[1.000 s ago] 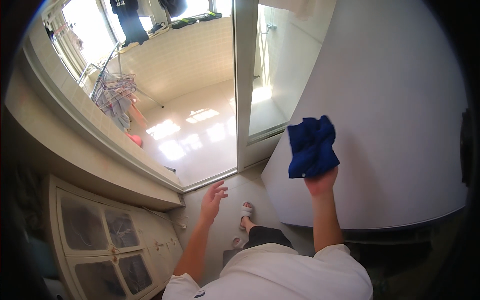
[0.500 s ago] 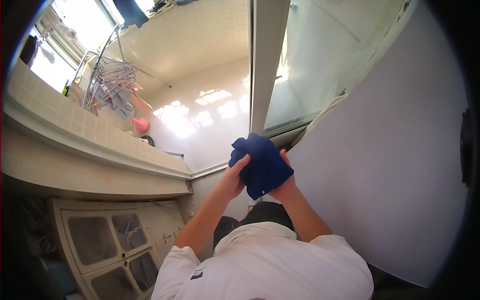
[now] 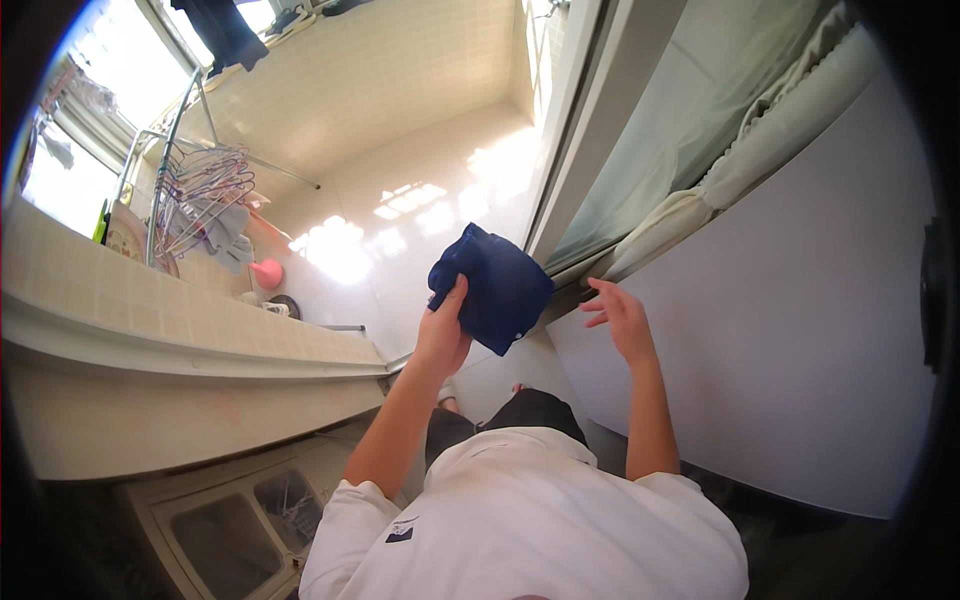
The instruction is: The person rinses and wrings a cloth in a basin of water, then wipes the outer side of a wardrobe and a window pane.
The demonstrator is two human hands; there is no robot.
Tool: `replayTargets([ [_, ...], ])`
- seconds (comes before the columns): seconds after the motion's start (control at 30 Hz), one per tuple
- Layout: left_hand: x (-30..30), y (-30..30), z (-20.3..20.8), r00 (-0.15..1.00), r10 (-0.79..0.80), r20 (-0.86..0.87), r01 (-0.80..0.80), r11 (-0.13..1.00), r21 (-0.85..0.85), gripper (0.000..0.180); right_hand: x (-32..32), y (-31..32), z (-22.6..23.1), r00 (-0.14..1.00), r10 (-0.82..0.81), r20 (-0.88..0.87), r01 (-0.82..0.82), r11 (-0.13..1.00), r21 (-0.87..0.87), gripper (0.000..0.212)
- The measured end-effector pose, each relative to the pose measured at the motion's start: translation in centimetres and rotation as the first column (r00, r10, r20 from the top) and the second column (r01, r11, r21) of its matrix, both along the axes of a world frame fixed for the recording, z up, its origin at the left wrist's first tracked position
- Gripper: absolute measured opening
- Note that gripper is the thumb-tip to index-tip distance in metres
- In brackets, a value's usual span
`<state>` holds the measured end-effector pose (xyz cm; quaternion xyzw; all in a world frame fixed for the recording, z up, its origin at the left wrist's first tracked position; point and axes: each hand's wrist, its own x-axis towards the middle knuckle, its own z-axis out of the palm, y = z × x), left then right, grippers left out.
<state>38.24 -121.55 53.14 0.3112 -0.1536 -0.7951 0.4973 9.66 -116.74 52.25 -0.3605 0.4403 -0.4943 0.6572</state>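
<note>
A folded dark blue cloth (image 3: 492, 288) hangs in front of me, gripped at its left edge by my left hand (image 3: 443, 332). The left thumb lies over the near face of the cloth; the other fingers are hidden behind it. A small pale dot shows at the cloth's lower corner. To the right, apart from the cloth, my right hand (image 3: 618, 314) is raised with its fingers spread and nothing in them. It is nearest to a large smooth white panel (image 3: 760, 330).
A sliding door frame (image 3: 600, 125) stands ahead right, with a pale curtain (image 3: 750, 160) beside it. Beyond the threshold, a rack bears many hangers (image 3: 205, 190) near a pink plunger-like object (image 3: 267, 273). A cabinet with glazed doors (image 3: 220, 545) is at lower left.
My right hand has let go of the blue cloth and moved right. My left hand has carried the cloth slightly up and left. The view has turned a little.
</note>
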Motion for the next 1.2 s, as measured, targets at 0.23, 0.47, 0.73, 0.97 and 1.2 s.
replayTargets([
  [0.23, 4.6, -3.6, 0.4, 0.987, -0.157, 0.020, 0.158, 0.987, -0.006, 0.050, 12.0, 0.1, 1.6, 0.679, -0.334, -0.654, -0.017, 0.883, -0.469, 0.058],
  [0.47, 7.4, -4.5, 0.1, 0.826, -0.531, 0.191, 0.563, 0.792, -0.236, 0.081, 19.9, -2.7, 1.3, 0.423, -0.505, -0.752, -0.036, 0.820, -0.571, 0.107],
  [0.73, 6.3, -10.3, 5.7, 0.548, -0.646, 0.532, 0.835, 0.390, -0.387, 0.078, 16.1, -1.0, 0.0, 0.824, -0.424, 0.375, 0.391, 0.905, 0.165, 0.061],
  [0.97, 0.5, -15.0, 6.9, 0.797, -0.172, 0.579, 0.572, 0.522, -0.633, 0.065, 14.2, -0.2, 0.8, 0.311, -0.269, 0.912, 0.389, 0.911, 0.136, 0.071],
  [1.2, -8.7, -15.6, 9.4, 0.731, 0.402, 0.551, 0.430, 0.356, -0.830, 0.098, 8.9, -0.2, -2.4, 0.548, -0.246, 0.800, 0.483, 0.873, -0.062, 0.067],
])
